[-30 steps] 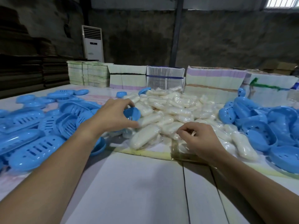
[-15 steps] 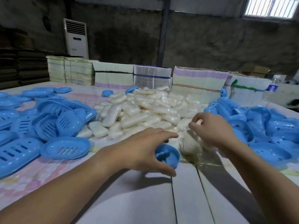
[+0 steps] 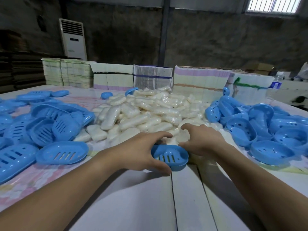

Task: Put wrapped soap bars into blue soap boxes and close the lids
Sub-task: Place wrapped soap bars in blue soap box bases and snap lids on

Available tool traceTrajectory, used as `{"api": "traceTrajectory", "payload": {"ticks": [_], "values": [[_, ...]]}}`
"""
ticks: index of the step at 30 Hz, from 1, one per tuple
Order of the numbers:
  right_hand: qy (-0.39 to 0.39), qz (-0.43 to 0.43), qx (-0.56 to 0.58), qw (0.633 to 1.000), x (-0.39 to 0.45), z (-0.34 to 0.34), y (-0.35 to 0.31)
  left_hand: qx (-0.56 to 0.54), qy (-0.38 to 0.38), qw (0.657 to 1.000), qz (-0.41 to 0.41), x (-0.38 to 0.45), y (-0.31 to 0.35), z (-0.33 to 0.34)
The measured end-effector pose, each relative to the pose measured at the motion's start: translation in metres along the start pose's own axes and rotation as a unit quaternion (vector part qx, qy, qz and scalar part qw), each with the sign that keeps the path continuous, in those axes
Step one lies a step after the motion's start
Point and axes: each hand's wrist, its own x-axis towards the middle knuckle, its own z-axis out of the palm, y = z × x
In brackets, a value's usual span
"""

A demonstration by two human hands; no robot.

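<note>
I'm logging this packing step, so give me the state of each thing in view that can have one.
Blue soap box: open, empty, held by the left hand.
Left hand: gripping the box's left end.
Right hand: on the near edge of the soap pile; whether it holds a bar is hidden.
Wrapped soap bars: loose pile, unboxed.
Slotted blue trays: loose, empty.
Water bottle: upright, capped.

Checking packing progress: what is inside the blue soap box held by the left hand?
The blue soap box in the left hand shows only its slotted floor; no soap is inside. The right hand rests on the wrapped soap pile behind it, whether gripping a bar is hidden.
</note>
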Motion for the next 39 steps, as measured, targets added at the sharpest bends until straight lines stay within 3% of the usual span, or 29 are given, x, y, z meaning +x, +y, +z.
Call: {"api": "traceTrajectory", "payload": {"ticks": [6,9,11,14,17,21,24,34,39], "values": [[0.077,-0.004,0.14,0.987,0.001,-0.015,0.011,-0.015,0.035,0.999,-0.022,0.0,-0.003,-0.008],[0.07,-0.051,0.334,0.938,-0.004,-0.023,0.004,-0.039,0.033,0.998,-0.038,0.002,-0.005,-0.01],[0.033,-0.101,0.4,0.91,-0.01,-0.025,-0.006,-0.065,0.03,0.997,-0.035,0.004,-0.005,-0.007],[-0.016,-0.173,0.358,0.917,-0.017,-0.02,-0.017,-0.074,0.032,0.996,-0.029,0.004,-0.005,-0.006],[-0.066,-0.18,0.342,0.92,-0.017,-0.013,-0.02,-0.088,0.045,0.994,-0.045,0.004,-0.007,-0.005],[-0.081,-0.21,0.346,0.911,-0.016,-0.014,-0.017,-0.098,0.049,0.993,-0.044,0.004,-0.007,-0.004],[-0.071,-0.241,0.263,0.932,-0.016,-0.016,-0.015,-0.085,0.043,0.995,-0.042,0.003,-0.006,-0.004],[-0.154,-0.237,0.292,0.914,-0.01,-0.017,-0.003,-0.065,0.039,0.996,-0.055,0.003,-0.001,-0.006],[-0.162,-0.208,0.237,0.935,-0.005,-0.021,0.013,-0.065,0.047,0.995,-0.063,0.003,-0.001,-0.005]]}}
